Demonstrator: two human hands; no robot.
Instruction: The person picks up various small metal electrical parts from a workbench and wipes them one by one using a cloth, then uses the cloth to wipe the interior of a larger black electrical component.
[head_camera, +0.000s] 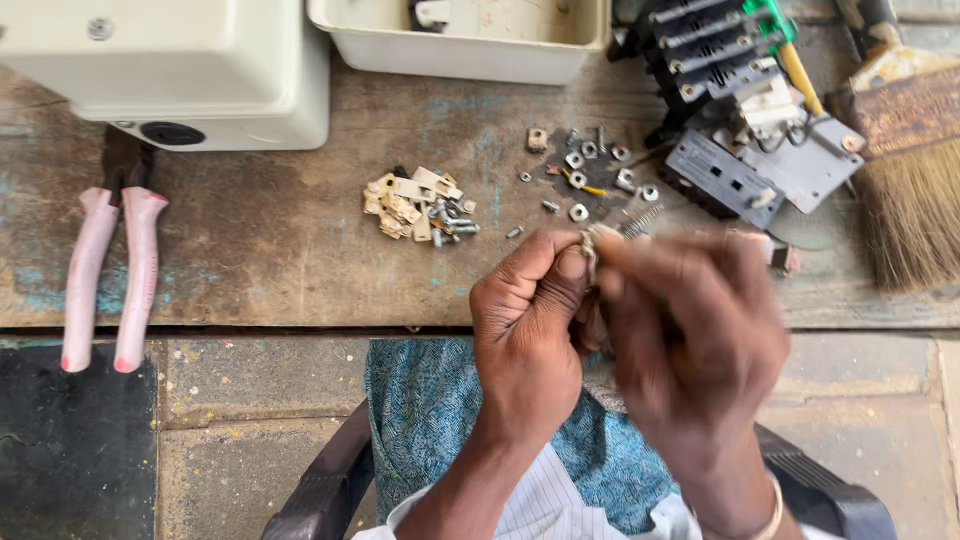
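Observation:
My left hand (528, 330) and my right hand (690, 330) meet over the near edge of a worn wooden board (260, 230). Together their fingertips pinch a small metal part (590, 245). The right hand is blurred with motion. Just beyond the hands lie loose nuts, screws and a spring (590, 175). To their left sits a heap of small beige metal contacts (415, 205).
Pink-handled pliers (108, 275) lie at the left. A cream casing (190, 65) and an open cream box (470, 40) stand at the back. A dismantled black and grey electrical unit (745, 120) and a brush (910, 170) are at the right. A blue cloth (430, 410) covers my lap.

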